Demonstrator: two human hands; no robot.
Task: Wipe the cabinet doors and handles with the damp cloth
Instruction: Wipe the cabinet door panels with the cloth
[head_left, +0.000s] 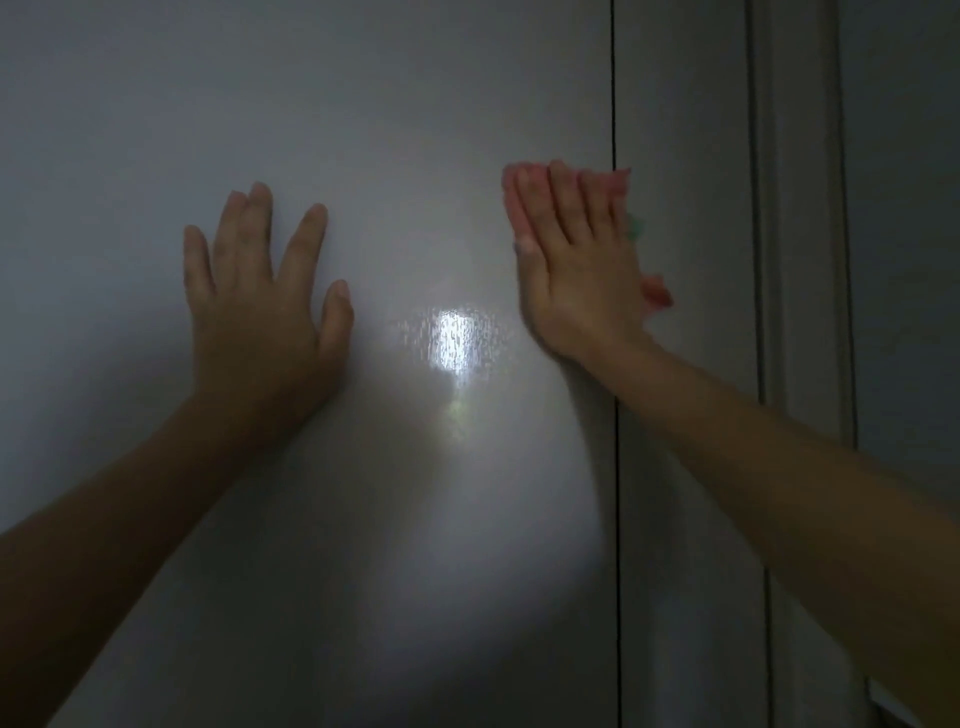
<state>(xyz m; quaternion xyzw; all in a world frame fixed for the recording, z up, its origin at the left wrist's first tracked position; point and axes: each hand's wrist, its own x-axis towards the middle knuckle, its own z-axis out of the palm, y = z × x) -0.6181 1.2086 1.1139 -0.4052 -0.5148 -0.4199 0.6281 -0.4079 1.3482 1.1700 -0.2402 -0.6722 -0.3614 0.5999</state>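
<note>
Cabinet door, right hand pressing seemingly pink cloth

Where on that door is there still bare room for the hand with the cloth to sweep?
Bare door lies between the left hand and the right hand, above both hands, and below them between the forearms. It is tightest at the dark seam, where the right hand presses the pink cloth.

Glossy, smooth grey cabinet door with faintly mottled sheen; soft pink cloth.
</note>
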